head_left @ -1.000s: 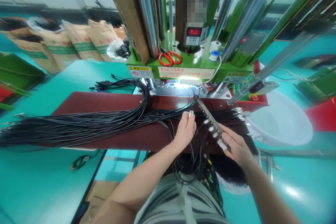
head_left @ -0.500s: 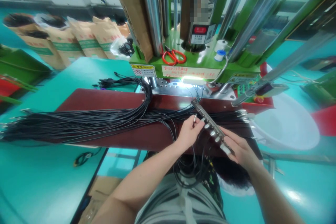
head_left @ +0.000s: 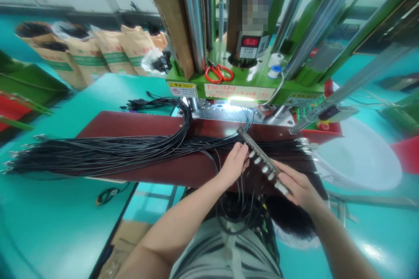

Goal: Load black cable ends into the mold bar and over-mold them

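1. Bar (head_left: 260,152): one, held slanted over the right part of the board (head_left: 183,173), far end toward the press. Can't tell if it touches the board.
2. Plugs (head_left: 265,168): five pale ones countable along the bar's near-left edge; fingers may hide more.
3. Right hand (head_left: 297,185): gripping the bar's near end, thumb on the plug side.
4. Left hand (head_left: 234,163): fingers pinched closed at the bar's upper part, apparently on one more plug, mostly hidden.
5. Progress, my read: bar part-loaded. Done: the five-plug row. Left: the spot at the left fingertips, maybe the short length past it, which looks bare. Total slots unreadable.
6. Cables: one big bundle (head_left: 98,152) across the board, too dense to count; a few loops (head_left: 229,231) hang into the lap.
7. Press (head_left: 255,79): one, behind the board, one lamp (head_left: 242,102) lit. On top: one pair of scissors (head_left: 218,71), two spools (head_left: 275,71).
8. Further out: one white tub (head_left: 360,161) right; at least five sacks (head_left: 113,54) back left, overlapping.
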Demonstrator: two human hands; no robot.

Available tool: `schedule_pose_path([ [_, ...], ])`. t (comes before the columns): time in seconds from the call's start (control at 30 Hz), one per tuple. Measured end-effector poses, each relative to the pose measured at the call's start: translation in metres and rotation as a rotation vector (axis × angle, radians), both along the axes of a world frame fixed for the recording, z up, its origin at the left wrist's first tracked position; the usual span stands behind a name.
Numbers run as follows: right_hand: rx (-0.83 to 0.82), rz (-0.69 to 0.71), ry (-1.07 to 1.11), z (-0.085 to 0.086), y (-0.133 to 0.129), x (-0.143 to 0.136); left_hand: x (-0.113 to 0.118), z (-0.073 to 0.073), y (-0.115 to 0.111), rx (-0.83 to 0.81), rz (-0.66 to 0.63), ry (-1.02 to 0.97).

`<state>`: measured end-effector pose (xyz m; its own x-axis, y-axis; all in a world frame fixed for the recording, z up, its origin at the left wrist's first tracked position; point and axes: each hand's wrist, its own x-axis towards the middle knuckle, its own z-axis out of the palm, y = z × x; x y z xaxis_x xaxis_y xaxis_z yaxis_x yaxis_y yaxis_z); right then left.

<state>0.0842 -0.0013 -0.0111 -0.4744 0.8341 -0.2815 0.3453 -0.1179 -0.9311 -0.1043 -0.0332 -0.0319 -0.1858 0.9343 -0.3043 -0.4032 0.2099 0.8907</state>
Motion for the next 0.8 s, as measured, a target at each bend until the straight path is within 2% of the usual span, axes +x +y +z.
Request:
schedule_pose_path([
  [0.1, -0.087, -0.049, -0.011, 0.005, -0.003, -0.002, -0.006, 0.003, -0.002, 0.047, -0.049, -0.084],
  [0.23, -0.137, -0.065, 0.044, 0.009, -0.004, -0.004, -0.011, 0.004, -0.004, 0.071, -0.094, -0.086],
  [0.43, -0.134, -0.031, 0.025, 0.006, 0.0, -0.002, -0.01, 0.006, -0.003, 0.032, -0.109, -0.078],
  [0.53, -0.135, 0.046, -0.03, 0.006, 0.004, 0.001, -0.01, 0.006, -0.002, -0.004, -0.123, -0.085],
  [0.6, -0.069, 0.114, -0.053, 0.006, 0.007, 0.002, -0.01, 0.005, -0.001, -0.018, -0.126, -0.085],
  [0.8, 0.264, 0.248, -0.08, 0.005, 0.009, 0.002, -0.01, 0.002, -0.003, -0.01, -0.087, -0.054],
])
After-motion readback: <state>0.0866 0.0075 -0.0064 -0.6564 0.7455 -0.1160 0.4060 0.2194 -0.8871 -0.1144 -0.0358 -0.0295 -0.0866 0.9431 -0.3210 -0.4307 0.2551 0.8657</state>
